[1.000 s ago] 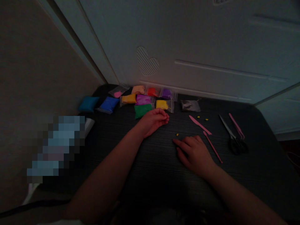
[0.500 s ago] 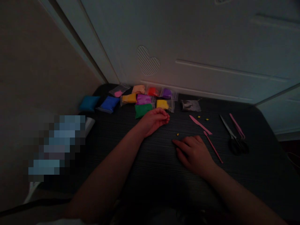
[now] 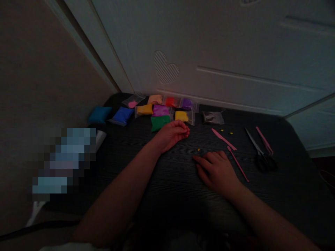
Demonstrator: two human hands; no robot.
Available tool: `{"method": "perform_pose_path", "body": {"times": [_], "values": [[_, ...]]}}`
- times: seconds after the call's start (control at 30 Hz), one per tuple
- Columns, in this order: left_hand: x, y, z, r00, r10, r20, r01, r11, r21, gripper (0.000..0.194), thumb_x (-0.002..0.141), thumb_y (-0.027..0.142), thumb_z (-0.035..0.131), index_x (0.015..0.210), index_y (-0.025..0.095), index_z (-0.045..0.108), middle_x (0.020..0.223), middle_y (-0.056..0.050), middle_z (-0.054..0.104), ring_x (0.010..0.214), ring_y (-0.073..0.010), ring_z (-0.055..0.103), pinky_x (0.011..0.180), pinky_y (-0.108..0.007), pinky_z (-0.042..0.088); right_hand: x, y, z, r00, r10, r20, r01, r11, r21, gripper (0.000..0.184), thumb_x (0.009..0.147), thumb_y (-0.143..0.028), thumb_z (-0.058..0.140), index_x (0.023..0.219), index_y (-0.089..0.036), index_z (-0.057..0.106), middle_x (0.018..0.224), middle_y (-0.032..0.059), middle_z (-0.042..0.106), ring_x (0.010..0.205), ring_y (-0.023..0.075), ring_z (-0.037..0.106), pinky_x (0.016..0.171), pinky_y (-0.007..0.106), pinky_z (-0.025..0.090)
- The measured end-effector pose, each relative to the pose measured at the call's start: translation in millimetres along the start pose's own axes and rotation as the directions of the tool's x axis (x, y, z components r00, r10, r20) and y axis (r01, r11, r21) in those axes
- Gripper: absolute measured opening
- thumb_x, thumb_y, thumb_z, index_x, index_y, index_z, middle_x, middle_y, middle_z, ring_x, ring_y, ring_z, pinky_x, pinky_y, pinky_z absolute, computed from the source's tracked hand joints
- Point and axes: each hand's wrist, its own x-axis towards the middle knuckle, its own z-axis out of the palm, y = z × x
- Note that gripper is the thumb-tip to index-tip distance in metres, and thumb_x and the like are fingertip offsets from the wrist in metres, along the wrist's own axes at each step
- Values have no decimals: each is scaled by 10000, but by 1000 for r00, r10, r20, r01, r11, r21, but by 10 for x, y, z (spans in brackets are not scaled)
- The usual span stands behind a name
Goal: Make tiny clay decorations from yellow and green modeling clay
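My left hand (image 3: 175,135) rests on its side on the dark table, fingers curled and thumb pressed to them; whether anything is inside is hidden. It lies just in front of a green clay packet (image 3: 160,123) and a yellow clay packet (image 3: 181,116). My right hand (image 3: 215,170) lies palm down with fingers stretched, its index fingertip on the tabletop. A tiny yellow piece (image 3: 198,150) sits just beyond that fingertip, apart from it. Two small yellow-and-green pieces (image 3: 231,133) lie farther back, near a pink plastic knife (image 3: 223,139). Right of my right hand is a thin pink modelling tool (image 3: 238,164).
Scissors with black handles (image 3: 259,150) and pink tweezers (image 3: 264,140) lie at the right. Several coloured clay packets (image 3: 144,109) line the back, with a dark grey packet (image 3: 213,118) farther right. A pixelated object (image 3: 65,160) stands at the left. A white panel (image 3: 222,45) rises behind the table.
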Motion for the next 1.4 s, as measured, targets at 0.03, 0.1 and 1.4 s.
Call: {"method": "perform_pose_path", "body": {"times": [0.03,0.1,1.4], "values": [[0,0,-1,1000,0,0,0,1000,1,85,663,58,570,679,129,527,742,1,560,699,-87,539,689,-240,395,1,0,0,1000,0,5,0,1000,-2,308,815,-281,397,1092,-229,519,810,51,547,773,179,463,728,351,259],[0,1,-2,1000,0,-7,0,1000,-1,82,661,61,571,676,129,529,741,0,563,697,-87,539,690,-242,395,2,0,2,1000,-4,11,4,1000,-3,308,815,-283,396,1092,-229,519,813,51,549,780,182,464,729,352,258],[9,2,-12,1000,-14,-18,14,1000,-25,89,645,62,590,670,130,538,738,-6,567,687,-90,541,673,-240,403,-7,130,38,972,197,-124,-141,921,363,92,791,-238,493,838,-212,567,716,1,538,691,134,478,665,275,356]]}}
